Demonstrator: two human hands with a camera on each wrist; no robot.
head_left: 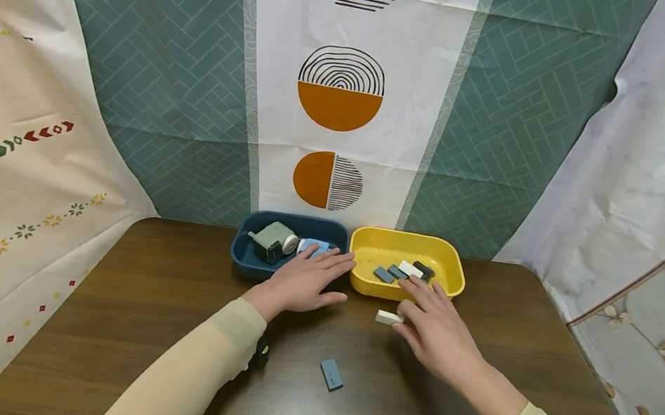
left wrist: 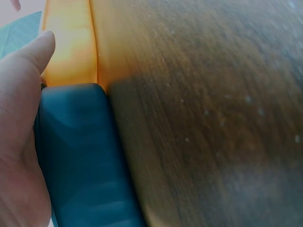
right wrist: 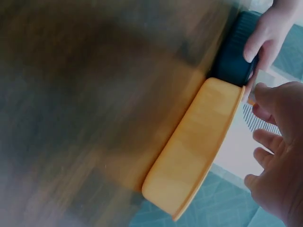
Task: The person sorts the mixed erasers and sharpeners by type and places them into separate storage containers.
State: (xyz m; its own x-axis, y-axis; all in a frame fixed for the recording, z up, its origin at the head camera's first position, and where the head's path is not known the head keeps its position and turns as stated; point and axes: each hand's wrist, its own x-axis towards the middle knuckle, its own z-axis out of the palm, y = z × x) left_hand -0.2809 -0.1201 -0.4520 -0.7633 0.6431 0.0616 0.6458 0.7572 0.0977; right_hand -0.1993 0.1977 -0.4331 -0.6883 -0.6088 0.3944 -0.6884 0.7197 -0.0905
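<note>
My right hand (head_left: pixel 439 332) pinches a small white rectangular block (head_left: pixel 388 317) between thumb and index finger, in front of the yellow tray (head_left: pixel 369 288); its other fingers reach toward the tray's front rim. In the right wrist view, the block (right wrist: pixel 262 79) shows pale at the fingertips. My left hand (head_left: pixel 303 283) extends over the front right of the dark blue tray (head_left: pixel 244 269), fingers straight and holding nothing visible. Part of that tray is hidden under it. A flat blue-grey block (head_left: pixel 331 374) lies on the table nearer to me.
Inside the yellow tray lie several small pieces, among them a blue-grey block (head_left: pixel 383 274), a white block (head_left: pixel 410 269) and a black piece (head_left: pixel 424 269). The blue tray holds a grey-green device (head_left: pixel 274 235) and a light blue item (head_left: pixel 313 246). Patterned cloth (head_left: pixel 185 73) hangs behind the wooden table (head_left: pixel 120 312).
</note>
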